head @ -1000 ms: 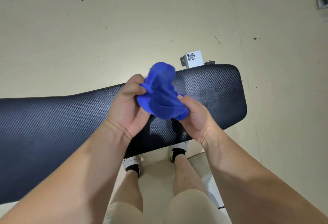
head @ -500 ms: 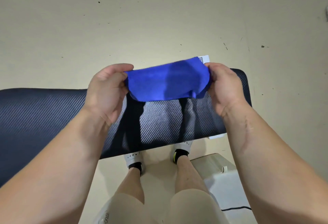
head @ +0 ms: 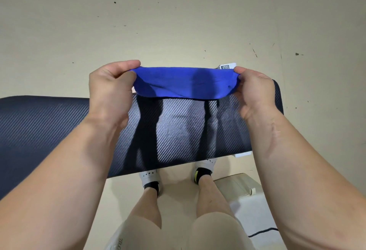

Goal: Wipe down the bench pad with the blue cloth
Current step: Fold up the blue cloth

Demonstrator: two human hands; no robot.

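Evidently wiping has not begun: the left hand (head: 108, 89) and right hand (head: 255, 93) each pinch an end of the soft blue fabric cloth (head: 184, 83), stretched taut above the black woven-texture bench pad (head: 178, 130) (seemingly clear of it). Next, it likely needs lowering and pressing onto the pad.

A second earlier I had the blue cloth (head: 184, 83) crumpled in a wad between my hands, held close together; I drew my left hand (head: 111, 89) and right hand (head: 255, 91) well apart and pulled it into a flat, taut band, pinched at each end; I carried it toward the far edge of the bench pad (head: 178, 130); it came to hide most of the white tagged box (head: 227, 65) behind.
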